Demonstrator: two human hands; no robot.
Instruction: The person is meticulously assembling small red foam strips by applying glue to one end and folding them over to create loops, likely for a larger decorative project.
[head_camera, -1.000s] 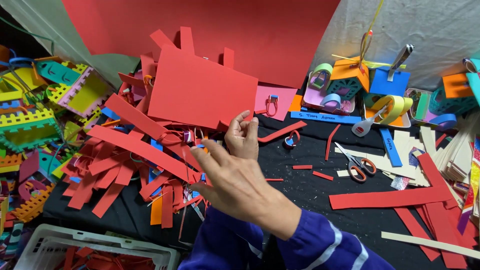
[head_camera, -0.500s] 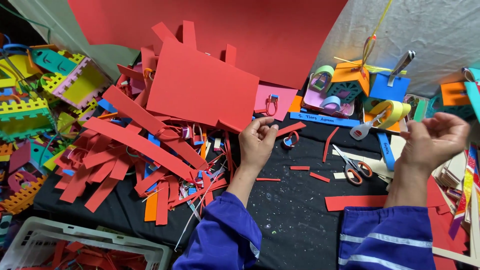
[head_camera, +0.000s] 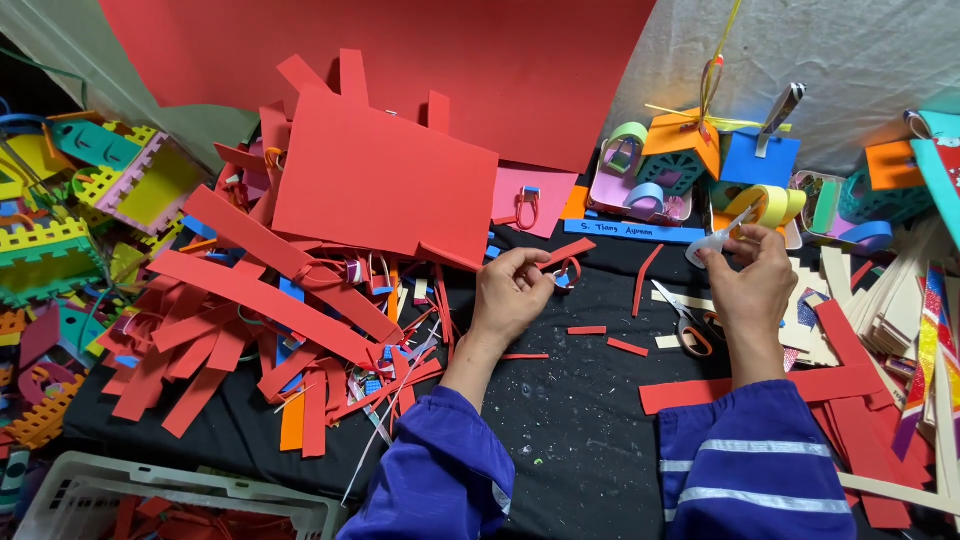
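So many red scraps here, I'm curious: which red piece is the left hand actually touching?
The small curled red strip pinched at the left hand's fingertips, just right of the big red sheet. The other short red bits lie loose and flat on the black cloth.

Single head-worn view, looking steeply down and forward from above the person's arms, close over a black table (head_camera: 580, 440), both hands mid-frame, red sheet (head_camera: 420, 60) at 12 o'clock, basket (head_camera: 100, 495) at 7 o'clock, no second view.
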